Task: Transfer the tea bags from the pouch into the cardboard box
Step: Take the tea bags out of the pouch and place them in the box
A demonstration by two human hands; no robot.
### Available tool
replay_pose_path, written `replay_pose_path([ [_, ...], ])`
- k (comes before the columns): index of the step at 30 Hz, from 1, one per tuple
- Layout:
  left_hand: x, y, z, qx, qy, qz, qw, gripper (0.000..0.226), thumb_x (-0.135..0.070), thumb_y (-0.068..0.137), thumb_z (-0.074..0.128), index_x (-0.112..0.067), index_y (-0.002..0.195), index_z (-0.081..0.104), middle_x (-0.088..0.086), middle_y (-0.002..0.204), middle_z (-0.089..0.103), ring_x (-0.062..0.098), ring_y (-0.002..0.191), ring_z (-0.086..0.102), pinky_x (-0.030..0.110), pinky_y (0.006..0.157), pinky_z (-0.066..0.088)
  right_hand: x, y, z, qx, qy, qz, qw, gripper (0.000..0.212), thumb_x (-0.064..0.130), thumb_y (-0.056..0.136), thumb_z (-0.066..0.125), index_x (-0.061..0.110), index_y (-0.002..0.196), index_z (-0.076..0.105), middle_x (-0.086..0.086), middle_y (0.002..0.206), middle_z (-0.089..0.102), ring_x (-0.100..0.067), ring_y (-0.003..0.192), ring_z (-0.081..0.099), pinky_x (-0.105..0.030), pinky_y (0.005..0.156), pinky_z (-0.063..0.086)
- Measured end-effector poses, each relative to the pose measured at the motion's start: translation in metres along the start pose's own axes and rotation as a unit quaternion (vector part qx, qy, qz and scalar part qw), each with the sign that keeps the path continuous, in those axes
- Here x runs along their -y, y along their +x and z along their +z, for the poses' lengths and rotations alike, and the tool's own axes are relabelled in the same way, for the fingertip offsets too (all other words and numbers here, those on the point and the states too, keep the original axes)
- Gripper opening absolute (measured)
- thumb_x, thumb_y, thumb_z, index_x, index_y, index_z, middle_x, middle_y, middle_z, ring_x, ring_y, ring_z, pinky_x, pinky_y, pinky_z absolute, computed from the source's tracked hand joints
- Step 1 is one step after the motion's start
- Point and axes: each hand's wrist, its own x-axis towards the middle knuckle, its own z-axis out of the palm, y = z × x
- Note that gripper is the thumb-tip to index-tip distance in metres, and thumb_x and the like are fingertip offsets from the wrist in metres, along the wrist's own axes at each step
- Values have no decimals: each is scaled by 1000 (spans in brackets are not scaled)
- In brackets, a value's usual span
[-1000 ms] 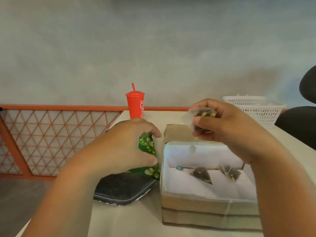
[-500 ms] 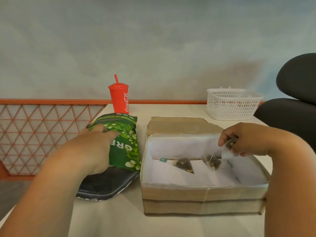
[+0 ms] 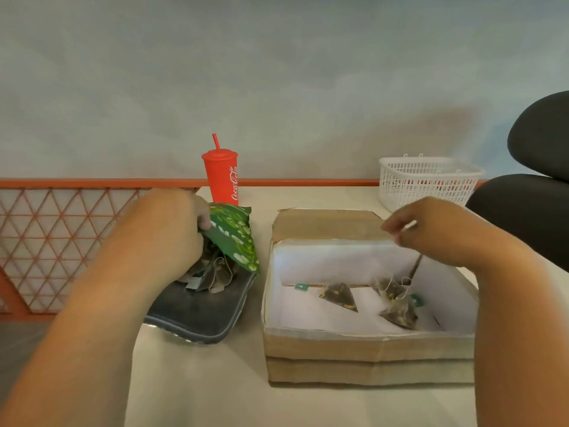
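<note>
My left hand [image 3: 166, 232] grips the green leaf-printed pouch [image 3: 235, 238] and holds it tilted, mouth down, over a black tray [image 3: 200, 315]. Several tea bags [image 3: 212, 275] spill from the pouch's mouth onto the tray. To the right stands the cardboard box [image 3: 366, 346], open and lined in white. Three pyramid tea bags lie inside: one in the middle [image 3: 338, 295] and two together at the right [image 3: 400, 312]. My right hand [image 3: 443, 232] hovers over the box's back right corner, fingers loosely apart and holding nothing.
A red lidded cup with a straw [image 3: 222, 177] stands behind the pouch. At the table's back right is a white plastic basket [image 3: 428, 180], with a black chair [image 3: 529, 208] beside it. An orange lattice railing [image 3: 55, 235] runs along the left.
My right hand carried a tea bag down into the box, let it go and rose again. My left hand tipped the pouch, and tea bags now spill onto the tray.
</note>
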Motion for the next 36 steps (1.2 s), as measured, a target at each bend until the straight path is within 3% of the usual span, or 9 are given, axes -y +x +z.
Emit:
replay_pose_path([
  [3, 4, 0, -2, -128, -73, 31, 989, 18, 1, 76, 60, -14, 81, 69, 7, 85, 66, 27, 78, 57, 31, 66, 44, 40, -4, 4, -106, 81, -106, 985, 23, 13, 89, 54, 31, 92, 68, 19, 89, 62, 10, 74, 55, -2, 65, 36],
  [5, 8, 1, 0, -183, -103, 53, 976, 16, 3, 73, 63, -12, 75, 69, 3, 77, 63, 26, 71, 58, 32, 63, 47, 72, -12, 14, -118, 121, -176, 970, 25, 9, 87, 55, 30, 87, 70, 19, 86, 61, 7, 78, 57, -1, 66, 39],
  [10, 10, 2, 0, -231, -136, 75, 961, 12, 0, 73, 68, -11, 76, 71, 5, 75, 66, 25, 68, 61, 37, 60, 52, 125, -26, 56, 11, 42, -300, 953, 33, 19, 94, 47, 26, 125, 57, 9, 142, 37, -11, 120, 42, -21, 98, 32],
  [13, 10, 0, -3, -229, -151, 74, 959, 8, -4, 74, 70, -12, 75, 70, 3, 74, 66, 21, 67, 60, 34, 61, 51, 132, -23, 69, 11, 7, -294, 956, 48, 10, 95, 41, 21, 141, 35, 11, 151, 21, -19, 125, 39, -27, 102, 34],
  [18, 5, -13, -20, -80, -147, 45, 985, 9, -18, 80, 68, -25, 81, 63, -14, 70, 56, 2, 65, 53, 15, 54, 37, 127, -14, 72, -6, 39, -277, 960, 60, 0, 91, 39, 23, 145, 25, 17, 154, 10, -11, 137, 27, -19, 108, 24],
  [23, -12, -22, -6, 123, -37, 76, 989, 24, -19, 95, 43, -21, 113, 59, -4, 104, 58, 14, 93, 54, 9, 62, 36, 129, -12, 76, -14, 54, -277, 959, 58, 1, 93, 38, 21, 146, 24, 13, 155, 11, -9, 140, 19, -11, 106, 11],
  [29, -6, 6, 49, 247, 57, -27, 967, 52, -21, 93, 45, -20, 142, 28, 10, 139, 36, 30, 123, 43, 36, 102, 38, 130, -15, 76, -17, 55, -277, 959, 54, 4, 97, 36, 22, 146, 23, 15, 154, 12, -8, 139, 20, -9, 102, 10],
  [32, 5, 11, 60, 250, 43, -53, 966, 49, -27, 93, 46, -19, 140, 33, 8, 138, 37, 29, 121, 44, 36, 101, 39, 130, -14, 75, -21, 53, -279, 959, 55, 5, 96, 36, 24, 146, 22, 17, 154, 12, -7, 139, 21, -7, 100, 9],
  [36, 10, 15, 58, 203, 26, -47, 978, 33, -27, 90, 49, -12, 119, 54, 6, 112, 58, 21, 97, 57, 27, 85, 46, 132, -15, 75, -23, 64, -281, 957, 55, 5, 96, 36, 23, 146, 22, 15, 154, 12, -7, 139, 20, -7, 99, 8],
])
